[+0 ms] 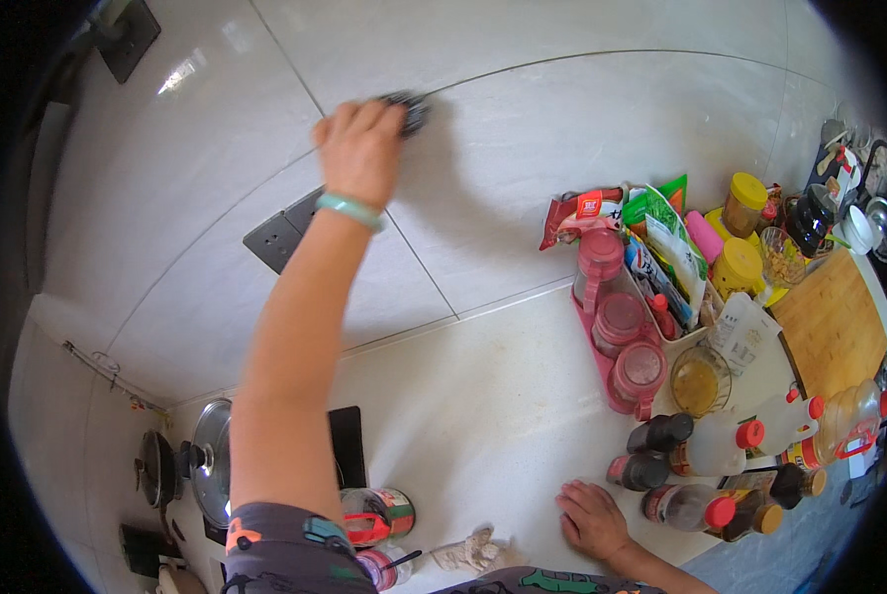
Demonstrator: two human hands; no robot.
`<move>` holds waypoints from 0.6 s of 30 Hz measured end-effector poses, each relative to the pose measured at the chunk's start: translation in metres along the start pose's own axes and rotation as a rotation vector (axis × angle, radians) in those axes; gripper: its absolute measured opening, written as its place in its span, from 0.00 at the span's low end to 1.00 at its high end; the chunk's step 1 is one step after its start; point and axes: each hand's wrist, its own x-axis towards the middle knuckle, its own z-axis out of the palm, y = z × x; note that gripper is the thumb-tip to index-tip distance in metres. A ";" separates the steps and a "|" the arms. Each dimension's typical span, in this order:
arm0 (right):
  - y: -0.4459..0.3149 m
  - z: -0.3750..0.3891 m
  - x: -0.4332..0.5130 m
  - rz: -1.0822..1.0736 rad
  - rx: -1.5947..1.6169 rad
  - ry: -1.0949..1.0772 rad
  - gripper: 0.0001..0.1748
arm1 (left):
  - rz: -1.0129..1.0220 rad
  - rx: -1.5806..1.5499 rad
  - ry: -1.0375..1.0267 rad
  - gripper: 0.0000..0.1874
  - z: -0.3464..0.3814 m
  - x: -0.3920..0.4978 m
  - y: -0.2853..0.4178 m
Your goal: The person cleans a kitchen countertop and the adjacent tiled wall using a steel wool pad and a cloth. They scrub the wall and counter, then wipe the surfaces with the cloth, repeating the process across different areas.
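High on the tiled wall (547,148), my left hand (362,148) grips a dark scouring pad (412,113) against the tiles, at a joint between them. Hand and pad are blurred. A pale green bangle (351,210) circles that wrist, and the forearm passes in front of a black wall socket (271,241). My right hand (593,521) lies palm down on the white countertop (480,401) with its fingers slightly apart and nothing in it. Just beyond its fingertips are dark-capped seasoning jars (639,471).
Pink-lidded jars (599,256) stand in a pink tray beside a bin of packets (666,245). Several bottles (688,507) crowd the right, near a wooden cutting board (833,327). A glass-lidded pot (213,460), a red-handled jar (380,516) and a crumpled cloth (477,551) are at lower left and centre.
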 end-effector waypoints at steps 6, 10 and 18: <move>-0.001 0.003 0.000 0.006 -0.010 -0.007 0.21 | -0.028 0.022 0.028 0.11 -0.012 -0.019 -0.027; 0.001 0.004 -0.002 0.020 -0.016 -0.034 0.21 | 0.086 -0.014 0.027 0.11 0.006 0.017 0.009; 0.002 -0.002 0.001 0.015 0.001 -0.031 0.21 | 0.230 -0.148 -0.162 0.05 0.048 -0.069 0.083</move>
